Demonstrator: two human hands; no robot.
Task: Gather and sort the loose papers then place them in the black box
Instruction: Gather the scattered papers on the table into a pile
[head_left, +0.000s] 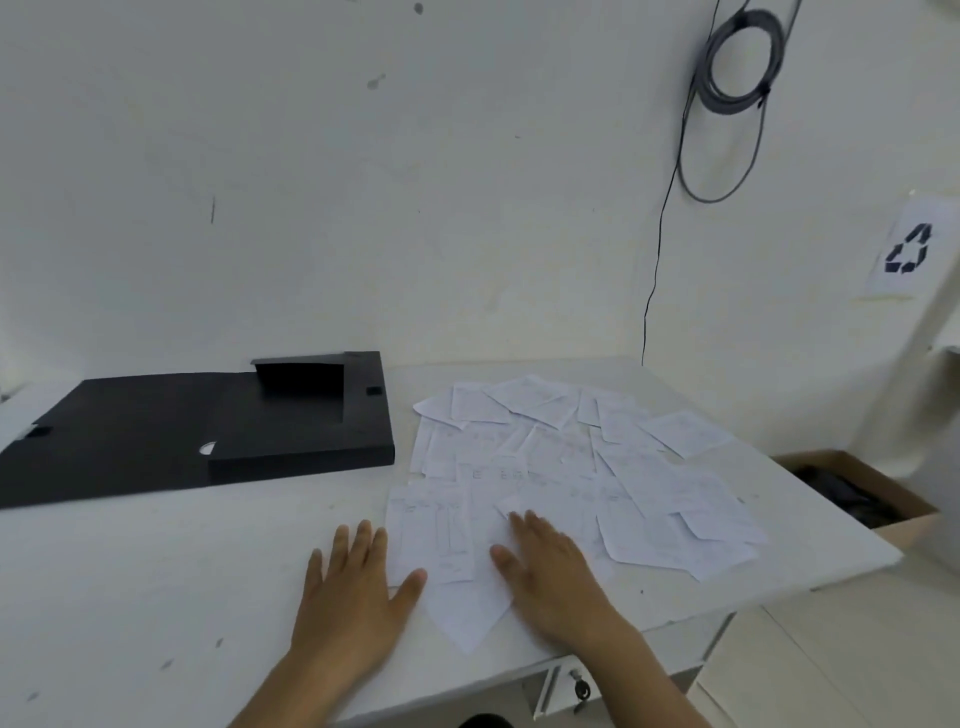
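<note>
The loose papers (571, 467) fan out ahead and to the right of both flat, empty hands — the right hand (545, 566) already rests on them, the left hand (358, 582) at their near-left edge — while the black box (291, 441) lies open far-left.

Print on the loose papers (571, 467) is reading too faint to make out; the right hand (550, 566) is covering some sheets; the cardboard box (878, 493) is showing only dark, unclear contents.
</note>
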